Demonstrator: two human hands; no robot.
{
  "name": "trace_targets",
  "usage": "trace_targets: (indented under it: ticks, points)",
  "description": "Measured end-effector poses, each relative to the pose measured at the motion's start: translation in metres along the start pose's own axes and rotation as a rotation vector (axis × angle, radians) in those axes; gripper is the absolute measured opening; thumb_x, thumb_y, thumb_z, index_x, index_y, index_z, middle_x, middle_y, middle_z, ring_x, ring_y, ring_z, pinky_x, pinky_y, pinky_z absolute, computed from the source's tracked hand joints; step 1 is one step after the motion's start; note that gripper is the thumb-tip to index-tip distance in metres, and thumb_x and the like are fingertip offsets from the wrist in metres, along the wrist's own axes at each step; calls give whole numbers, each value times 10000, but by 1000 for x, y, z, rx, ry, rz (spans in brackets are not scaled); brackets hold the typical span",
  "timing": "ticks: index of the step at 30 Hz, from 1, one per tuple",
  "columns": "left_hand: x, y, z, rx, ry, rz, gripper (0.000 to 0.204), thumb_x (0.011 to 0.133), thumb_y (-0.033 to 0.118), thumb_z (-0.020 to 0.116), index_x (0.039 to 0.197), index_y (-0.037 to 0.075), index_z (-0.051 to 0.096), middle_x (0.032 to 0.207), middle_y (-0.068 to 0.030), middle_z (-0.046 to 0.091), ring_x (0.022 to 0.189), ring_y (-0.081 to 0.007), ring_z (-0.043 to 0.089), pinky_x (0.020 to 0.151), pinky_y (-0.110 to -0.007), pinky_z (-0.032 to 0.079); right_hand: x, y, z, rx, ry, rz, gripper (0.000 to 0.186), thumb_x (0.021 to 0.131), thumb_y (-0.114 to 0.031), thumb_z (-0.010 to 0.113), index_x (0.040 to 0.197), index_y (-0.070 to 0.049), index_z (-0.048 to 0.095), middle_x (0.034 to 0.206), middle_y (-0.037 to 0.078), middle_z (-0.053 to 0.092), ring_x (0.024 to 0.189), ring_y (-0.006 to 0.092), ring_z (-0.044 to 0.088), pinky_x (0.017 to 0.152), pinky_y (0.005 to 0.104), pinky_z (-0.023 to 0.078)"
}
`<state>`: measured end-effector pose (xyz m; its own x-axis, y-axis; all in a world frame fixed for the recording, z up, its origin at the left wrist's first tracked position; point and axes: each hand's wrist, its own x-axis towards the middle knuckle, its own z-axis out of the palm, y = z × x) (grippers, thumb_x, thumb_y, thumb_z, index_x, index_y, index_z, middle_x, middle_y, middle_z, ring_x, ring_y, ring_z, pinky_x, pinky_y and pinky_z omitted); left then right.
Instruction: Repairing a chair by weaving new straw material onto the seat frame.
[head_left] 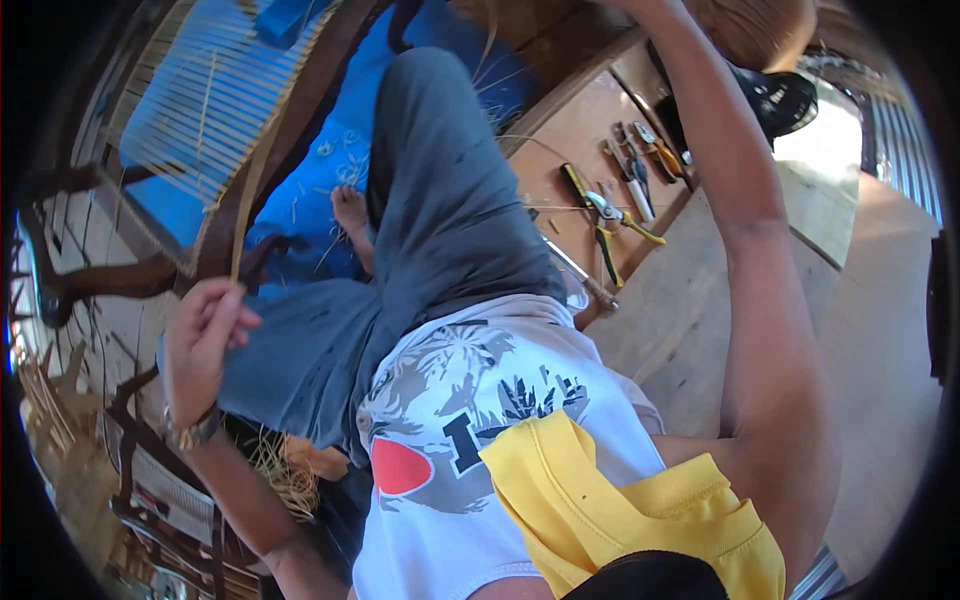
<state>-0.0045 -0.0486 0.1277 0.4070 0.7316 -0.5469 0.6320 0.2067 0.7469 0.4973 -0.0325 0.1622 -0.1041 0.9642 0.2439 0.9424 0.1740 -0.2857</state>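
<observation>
My left hand [205, 345], a bracelet or watch at its wrist, pinches the lower end of a flat tan cane strip [244, 215]. The strip runs up from my fingers along a dark carved wooden chair frame [290, 130]. Pale parallel strands [195, 110] are strung across this frame in a woven panel, with blue showing through the gaps. My right arm [755, 250] reaches up and away past a tool board. Only a sliver of my right hand [630, 4] shows at the top edge, its fingers cut off from view.
A wooden board [560, 140] at right bears pliers [610, 215], cutters and other hand tools. Blue sheeting [310, 190] strewn with cane scraps covers the floor. A bundle of loose strips [285, 480] lies below my left forearm; more dark chair frames [100, 280] stand at left.
</observation>
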Motion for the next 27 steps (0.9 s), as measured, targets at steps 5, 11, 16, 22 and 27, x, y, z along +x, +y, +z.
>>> trace_targets:
  ticks: [5, 11, 16, 22, 27]
  points:
    - [71, 15, 66, -132, -243, 80, 249, 975, 190, 574, 1159, 28, 617, 776, -12, 650, 659, -39, 532, 611, -179, 405, -174, 81, 16, 57, -3, 533, 410, 873, -233, 672, 1229, -63, 562, 1162, 174, 593, 1097, 278, 561, 951, 381, 439]
    - [95, 2, 80, -27, -68, 97, 252, 944, 207, 639, 1115, 26, 675, 805, -10, 643, 677, -42, 533, 624, -168, 406, -401, 70, 73, -121, -31, 1058, 235, 896, -228, 662, 1045, -47, 667, 886, 141, 689, 831, 262, 670, 769, 353, 521]
    - [90, -26, 18, 159, 400, 286, 202, 893, 185, 717, 1010, 21, 709, 959, -53, 678, 789, -70, 572, 687, -194, 442, -415, 3, 117, 59, 86, 1213, 206, 880, -193, 655, 1012, -35, 667, 962, 170, 677, 905, 304, 662, 775, 394, 520]
    - [79, -10, -37, -288, 537, 447, 98, 926, 90, 636, 891, -2, 647, 1182, -193, 630, 990, -237, 641, 819, -316, 543, -384, 19, 132, 22, 148, 1163, 227, 870, -203, 665, 1029, -41, 649, 942, 151, 650, 855, 295, 646, 760, 389, 515]
    - [78, 15, -54, -612, 432, 650, 99, 968, 48, 546, 1011, -26, 595, 1202, -248, 607, 1093, -351, 630, 964, -467, 531, -380, 40, 135, -107, 4, 1036, 262, 856, -230, 691, 1020, -38, 620, 901, 144, 631, 835, 307, 626, 743, 404, 503]
